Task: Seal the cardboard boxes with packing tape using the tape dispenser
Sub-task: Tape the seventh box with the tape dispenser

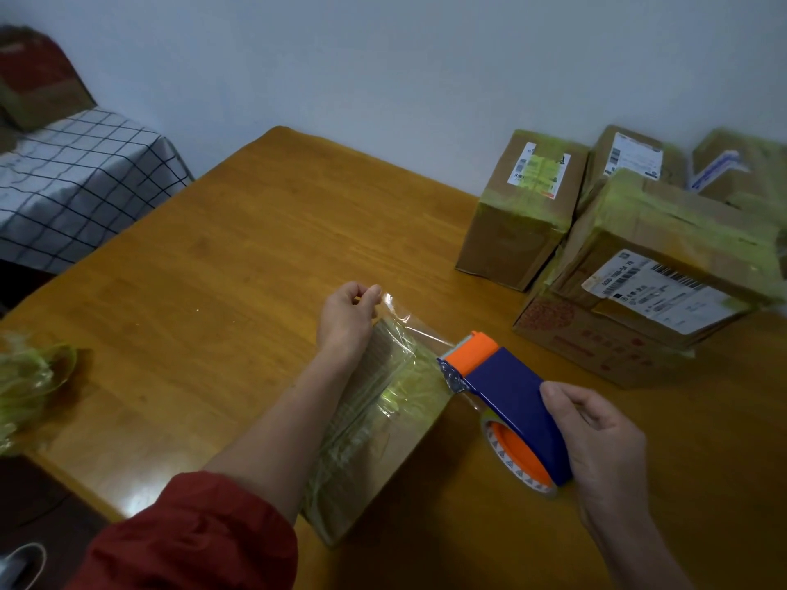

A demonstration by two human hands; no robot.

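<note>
Pale grey wall point(383, 57) filled the background, and below it a broad wooden table point(238, 257) took up most of the view. Off to the left stood something draped in a checked cloth point(72, 181), with a blurred brown carton on top.

At the table's far right sat a cluster of sealed cardboard boxes point(528, 215), several carrying white shipping labels (yellowish tape ran over their tops and edges). One of them rested on a larger printed carton.

Nearer the person, a flat cardboard package point(383, 440) lay on the table, wrapped in layers of clear tape. It was partly hidden under the left forearm, whose red sleeve point(191, 534) was pushed up.

Just beside the package's right edge was the tape dispenser point(506, 389), blue with an orange head and hub. The right hand point(604, 445) gripped its rear, thumb on top and fingers curled around the body.

The left hand point(347, 317), at the package's far end, pinched the free end of the tape strip point(409, 321), which stretched from the dispenser's head to those fingers.

A crumpled tape wad point(30, 376) lay at the table's left edge.
</note>
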